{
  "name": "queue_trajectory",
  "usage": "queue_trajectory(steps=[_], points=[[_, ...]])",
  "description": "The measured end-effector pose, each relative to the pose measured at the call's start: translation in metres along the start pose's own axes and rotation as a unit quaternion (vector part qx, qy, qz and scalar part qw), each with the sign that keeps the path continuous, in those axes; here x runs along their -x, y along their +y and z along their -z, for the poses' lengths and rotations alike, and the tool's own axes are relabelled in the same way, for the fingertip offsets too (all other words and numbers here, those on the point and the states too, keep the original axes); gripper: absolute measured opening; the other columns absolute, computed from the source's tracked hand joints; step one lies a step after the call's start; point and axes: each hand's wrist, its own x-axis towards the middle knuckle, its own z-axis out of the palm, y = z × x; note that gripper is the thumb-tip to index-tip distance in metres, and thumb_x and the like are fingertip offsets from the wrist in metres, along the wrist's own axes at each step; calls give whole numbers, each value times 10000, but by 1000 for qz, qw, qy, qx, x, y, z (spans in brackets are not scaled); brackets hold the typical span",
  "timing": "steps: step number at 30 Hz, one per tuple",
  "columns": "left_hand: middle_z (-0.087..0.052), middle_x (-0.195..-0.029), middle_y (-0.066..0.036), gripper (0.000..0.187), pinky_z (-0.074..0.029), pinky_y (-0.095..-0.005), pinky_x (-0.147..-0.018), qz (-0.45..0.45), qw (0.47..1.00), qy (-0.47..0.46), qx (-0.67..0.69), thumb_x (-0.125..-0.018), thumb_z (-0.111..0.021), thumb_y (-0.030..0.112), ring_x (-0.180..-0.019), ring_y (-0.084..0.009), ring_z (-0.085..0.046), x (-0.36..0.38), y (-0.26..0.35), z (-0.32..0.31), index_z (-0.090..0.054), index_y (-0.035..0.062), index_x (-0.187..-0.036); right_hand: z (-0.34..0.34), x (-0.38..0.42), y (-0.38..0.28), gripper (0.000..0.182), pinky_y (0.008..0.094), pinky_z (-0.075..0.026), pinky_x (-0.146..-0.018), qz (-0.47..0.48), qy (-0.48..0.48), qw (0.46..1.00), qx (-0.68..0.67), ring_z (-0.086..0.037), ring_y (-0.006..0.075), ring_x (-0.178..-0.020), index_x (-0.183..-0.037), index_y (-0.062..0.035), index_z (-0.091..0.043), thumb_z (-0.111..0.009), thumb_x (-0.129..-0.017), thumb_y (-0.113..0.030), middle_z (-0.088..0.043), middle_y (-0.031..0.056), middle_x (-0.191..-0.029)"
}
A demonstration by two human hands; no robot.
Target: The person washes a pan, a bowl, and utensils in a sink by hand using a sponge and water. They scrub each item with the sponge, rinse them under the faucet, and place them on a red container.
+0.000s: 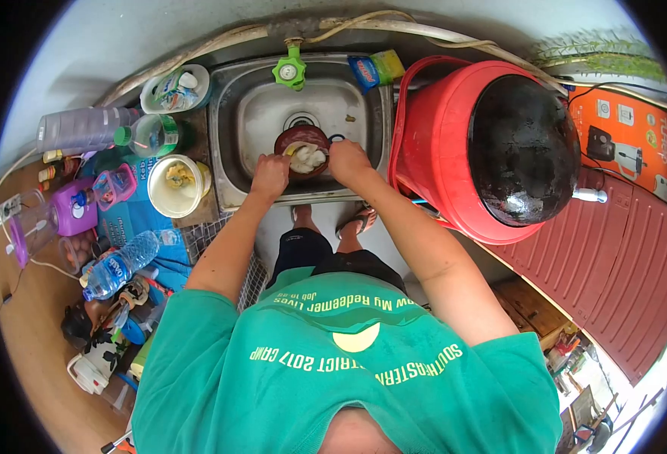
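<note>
A reddish-brown bowl point(301, 138) sits low in the metal sink point(256, 113), close to its front edge, beside the drain. White lumpy stuff point(307, 159) lies in it, with a bit of yellow at its left; I cannot make out what it is. My left hand point(271, 174) is closed at the bowl's left side, its fingers seeming to grip the rim. At the right side, my right hand point(348, 162) is curled closed; whatever is in its fingers is hidden. A small blue-rimmed thing point(337, 138) shows just beyond that hand.
Above the sink is a green tap point(291, 69). A sponge packet point(376, 70) lies on the back right rim. To the right stands a big red bucket point(435, 136) with a black round thing on it. A white tub point(180, 187) and plastic bottles point(125, 261) crowd the left.
</note>
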Motion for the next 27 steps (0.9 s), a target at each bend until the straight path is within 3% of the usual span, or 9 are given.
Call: queue_trajectory(steps=[5, 12, 15, 18, 21, 23, 24, 26, 27], points=[[-654, -772, -124, 62, -432, -442, -767, 4, 999, -24, 21, -794, -554, 88, -813, -302, -633, 8, 0, 18, -607, 64, -815, 3, 3, -2, 219, 484, -537, -832, -24, -23, 999, -10, -669, 444, -886, -871, 59, -708, -574, -783, -90, -676, 287, -885], [-628, -734, -94, 76, -436, -437, -763, -76, 997, -27, 8, -798, -544, 103, -789, -281, -618, 21, 5, 27, -611, 68, -805, 1, 3, 4, 230, 487, -533, -840, -31, -24, 999, -18, -669, 439, -893, -864, 61, -707, -586, -782, -117, -674, 290, -893], [-625, -734, -83, 68, -438, -433, -772, -72, 997, -37, -8, -791, -554, 107, -792, -270, -617, 26, 4, 15, -614, 75, -790, -3, 1, 8, 225, 481, -537, -842, -37, -60, 998, -1, -672, 420, -921, -885, 14, -722, -573, -774, -113, -686, 262, -941], [-623, -738, -77, 64, -440, -431, -775, -64, 998, -27, -8, -793, -559, 111, -801, -265, -619, 30, 5, 9, -615, 83, -779, -26, -1, 23, 309, 493, -529, -853, -33, -22, 999, -26, -668, 438, -901, -871, 70, -697, -629, -781, -218, -673, 296, -905], [-625, -749, -78, 75, -440, -430, -776, -53, 998, -12, -5, -812, -558, 118, -804, -265, -620, 34, 6, 5, -617, 85, -780, -40, -9, 30, 284, 471, -515, -896, -112, -76, 990, -34, -668, 389, -976, -926, 13, -722, -582, -800, -200, -681, 273, -979], [-628, -757, -80, 86, -439, -429, -777, -45, 999, -12, -6, -826, -556, 122, -805, -265, -619, 36, 7, 4, -620, 84, -784, -53, -26, 38, 308, 452, -533, -869, -179, -171, 965, -87, -690, 383, -871, -927, 12, -722, -601, -810, -246, -683, 279, -970], [-630, -761, -85, 101, -438, -430, -778, -36, 999, 10, 14, -844, -552, 127, -802, -269, -620, 36, 7, 3, -621, 80, -787, -65, -35, 43, 308, 452, -533, -869, -177, -172, 965, -88, -690, 383, -871, -927, 12, -722, -601, -810, -246, -683, 279, -970], [-633, -764, -90, 117, -436, -431, -779, -25, 999, 28, 32, -861, -548, 133, -800, -273, -620, 37, 7, 1, -623, 77, -791, -94, -52, 54, 391, 378, -556, -507, -244, -204, 911, -263, -641, 287, -510, -813, 89, -668, -613, -861, -294, -700, 208, -777], [-635, -770, -96, 123, -435, -430, -782, -10, 999, 17, 40, -868, -552, 142, -799, -280, -621, 37, 8, 0, -624, 74, -795, -103, -56, 56, 391, 378, -556, -507, -243, -207, 909, -266, -641, 287, -510, -813, 89, -668, -613, -861, -294, -700, 208, -777]])
